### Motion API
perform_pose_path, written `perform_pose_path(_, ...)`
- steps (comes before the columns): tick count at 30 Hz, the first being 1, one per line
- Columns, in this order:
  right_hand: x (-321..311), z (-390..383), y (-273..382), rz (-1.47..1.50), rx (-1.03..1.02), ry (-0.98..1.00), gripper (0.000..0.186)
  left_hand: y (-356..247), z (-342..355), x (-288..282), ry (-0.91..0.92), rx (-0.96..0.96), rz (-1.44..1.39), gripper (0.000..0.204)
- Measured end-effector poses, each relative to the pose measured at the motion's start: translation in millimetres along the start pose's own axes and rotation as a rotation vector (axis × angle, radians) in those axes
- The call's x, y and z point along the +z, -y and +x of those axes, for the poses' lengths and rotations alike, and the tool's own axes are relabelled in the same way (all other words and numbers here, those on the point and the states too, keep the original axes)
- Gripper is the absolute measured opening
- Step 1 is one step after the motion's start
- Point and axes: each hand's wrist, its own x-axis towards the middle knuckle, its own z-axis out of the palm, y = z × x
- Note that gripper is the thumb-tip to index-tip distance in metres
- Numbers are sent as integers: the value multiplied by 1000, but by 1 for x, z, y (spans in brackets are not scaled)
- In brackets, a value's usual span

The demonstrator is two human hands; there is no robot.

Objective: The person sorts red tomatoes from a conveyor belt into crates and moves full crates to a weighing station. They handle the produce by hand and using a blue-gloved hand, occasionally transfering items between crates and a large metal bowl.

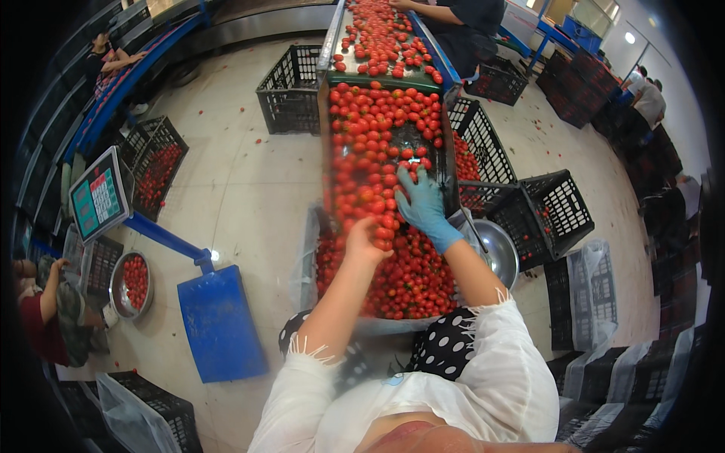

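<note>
Many small red cherry tomatoes (370, 136) cover a sloping chute and spill off its lower end. Below that end stands a crate lined with clear plastic (308, 260), heaped with more tomatoes (408, 275). My left hand (366, 240), bare, is cupped against tomatoes at the chute's lower lip, thumb apart from the fingers; some fingertips are hidden. On the chute's right side my right hand (423, 202), in a teal glove, rests with spread fingers on a few tomatoes. Next to its fingers a dark patch of the chute bed (408, 137) shows through.
A conveyor belt (419, 75) feeds the chute, with a person's arm (430, 10) over it. Black crates (483, 140) and a metal bowl (498, 253) stand at right. To the left are a blue platform scale (221, 325), a bowl of tomatoes (131, 285) and another crate (291, 90).
</note>
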Motion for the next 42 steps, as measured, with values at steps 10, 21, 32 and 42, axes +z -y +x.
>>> perform_pose_path(10, 26, 50, -19, 198, 236, -112, 54, 9, -9, 14, -53, -10, -5, 43)
perform_pose_path(21, 36, 207, -42, 207, 292, -322, 52, 9, 11, 1, -177, 41, -17, 34)
perform_pose_path(32, 11, 191, -16, -17, 263, 231, 67, 12, 2, 2, -190, 105, -1, 34)
perform_pose_path(42, -23, 122, -17, 275, -305, 698, 72, 10, 10, 2, -173, 89, 3, 39)
